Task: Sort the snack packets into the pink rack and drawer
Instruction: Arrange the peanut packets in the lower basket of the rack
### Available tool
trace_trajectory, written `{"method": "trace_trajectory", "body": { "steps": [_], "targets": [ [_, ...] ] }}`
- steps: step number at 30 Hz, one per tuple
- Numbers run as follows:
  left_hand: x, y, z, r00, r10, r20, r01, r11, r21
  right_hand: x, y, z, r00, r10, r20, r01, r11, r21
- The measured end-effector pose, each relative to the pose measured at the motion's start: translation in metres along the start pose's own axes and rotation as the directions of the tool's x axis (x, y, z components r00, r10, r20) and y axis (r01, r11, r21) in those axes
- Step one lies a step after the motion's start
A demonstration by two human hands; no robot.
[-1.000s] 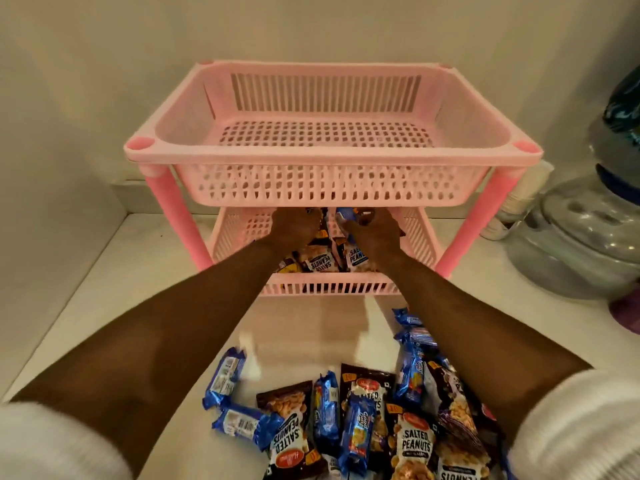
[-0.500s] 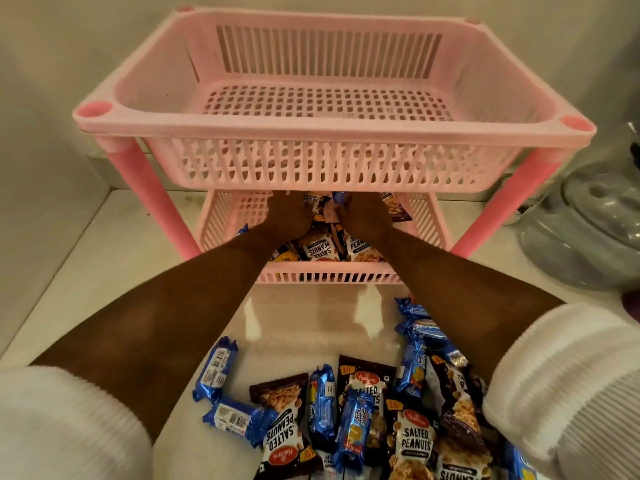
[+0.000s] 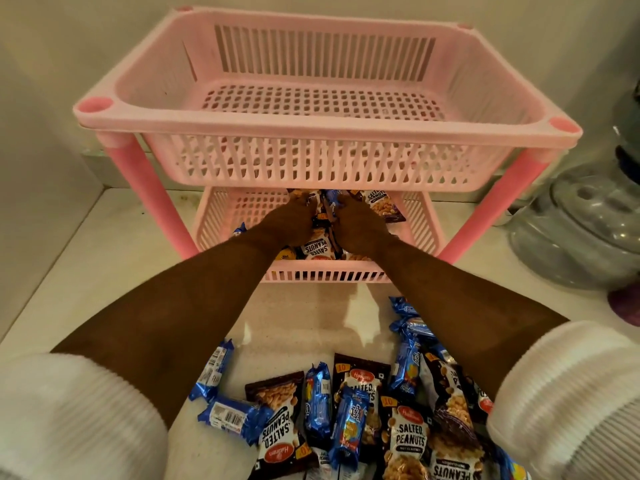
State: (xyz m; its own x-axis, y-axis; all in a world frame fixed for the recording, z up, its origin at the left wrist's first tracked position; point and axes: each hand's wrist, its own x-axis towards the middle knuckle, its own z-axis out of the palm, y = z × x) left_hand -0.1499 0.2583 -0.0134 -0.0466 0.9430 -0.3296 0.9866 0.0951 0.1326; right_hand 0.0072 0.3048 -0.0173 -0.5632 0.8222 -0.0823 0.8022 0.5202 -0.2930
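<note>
Head view: both hands reach into the lower basket (image 3: 311, 271) of the pink rack (image 3: 325, 133), side by side and nearly touching. The left hand (image 3: 289, 220) has its fingers curled down onto the packets lying there; whether they pinch one packet or only press on the heap I cannot tell, since the fingertips are hidden under the upper basket's front wall. The right hand (image 3: 358, 225) is likewise curled, its fingers closed around dark and blue wrappers at the middle of the basket, though which packet it grips is not clear. Between the two wrists a dark peanut packet (image 3: 317, 247) reading "SALTED PEANUTS" lies upside down in the basket, and another peanut packet (image 3: 382, 206) sits tilted just right of the right hand, toward the back.

The upper basket (image 3: 325, 98) of the rack holds nothing. The rack stands on a pale counter (image 3: 86, 254) against the wall.

Nearer the camera, between the forearms and under the right one, a loose pile of packets (image 3: 363, 410) lies on the counter: blue biscuit packs and dark peanut packs, overlapping. Two blue packs (image 3: 221, 393) lie a little apart on the left edge of the pile. White ribbed sleeves (image 3: 571, 393) are pushed up both arms. Clear glass lidded vessels (image 3: 581, 223) stand right of the rack.
</note>
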Motion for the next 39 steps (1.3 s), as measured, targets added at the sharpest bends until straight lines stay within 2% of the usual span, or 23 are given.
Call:
{"method": "trace_trajectory", "body": {
  "steps": [4, 8, 13, 16, 19, 22, 24, 28, 31, 33, 36, 39],
  "targets": [
    [0.004, 0.003, 0.001, 0.999, -0.035, 0.022, 0.034, 0.999, 0.015, 0.0, -0.006, 0.003, 0.998, 0.037, 0.042, -0.033, 0.994, -0.103],
    [-0.001, 0.002, 0.002, 0.998, -0.055, -0.023, 0.054, 0.998, -0.023, -0.002, -0.013, 0.004, 0.996, 0.088, 0.024, -0.086, 0.993, -0.087],
    [-0.014, 0.002, -0.001, 0.994, -0.008, -0.11, -0.001, 0.997, -0.079, -0.005, -0.017, -0.001, 0.993, 0.08, 0.085, -0.069, 0.991, -0.118],
    [-0.029, 0.005, -0.007, 0.989, 0.01, -0.144, -0.03, 0.99, -0.135, -0.014, -0.018, -0.005, 0.997, 0.037, 0.065, -0.028, 0.989, -0.142],
    [-0.051, 0.013, -0.009, 0.98, 0.012, -0.201, -0.049, 0.982, -0.181, -0.03, -0.021, -0.012, 1.0, 0.015, -0.006, -0.015, 0.997, -0.079],
    [-0.081, 0.025, -0.005, 0.958, 0.004, -0.285, -0.067, 0.975, -0.214, -0.056, -0.024, -0.02, 0.988, -0.047, -0.146, 0.04, 0.998, -0.044],
    [-0.105, 0.031, 0.004, 0.939, 0.018, -0.345, -0.103, 0.967, -0.231, -0.078, -0.024, -0.022, 0.954, -0.112, -0.28, 0.112, 0.994, -0.016],
    [-0.152, 0.039, 0.026, 0.883, 0.05, -0.467, -0.174, 0.958, -0.226, -0.129, -0.016, -0.019, 0.879, -0.15, -0.452, 0.211, 0.973, 0.087],
    [-0.184, 0.048, 0.049, 0.857, 0.04, -0.514, -0.191, 0.951, -0.243, -0.167, -0.013, -0.011, 0.856, -0.136, -0.499, 0.211, 0.973, 0.097],
    [-0.203, 0.054, 0.066, 0.848, 0.026, -0.529, -0.181, 0.953, -0.243, -0.191, -0.008, -0.001, 0.88, -0.131, -0.456, 0.194, 0.977, 0.093],
    [-0.225, 0.06, 0.094, 0.86, -0.012, -0.509, -0.132, 0.96, -0.245, -0.222, 0.002, 0.019, 0.962, -0.12, -0.245, 0.143, 0.987, 0.077],
    [-0.236, 0.063, 0.119, 0.94, -0.033, -0.34, -0.07, 0.956, -0.285, -0.242, 0.01, 0.035, 0.991, -0.126, 0.037, 0.124, 0.992, 0.032]
  ]
}}
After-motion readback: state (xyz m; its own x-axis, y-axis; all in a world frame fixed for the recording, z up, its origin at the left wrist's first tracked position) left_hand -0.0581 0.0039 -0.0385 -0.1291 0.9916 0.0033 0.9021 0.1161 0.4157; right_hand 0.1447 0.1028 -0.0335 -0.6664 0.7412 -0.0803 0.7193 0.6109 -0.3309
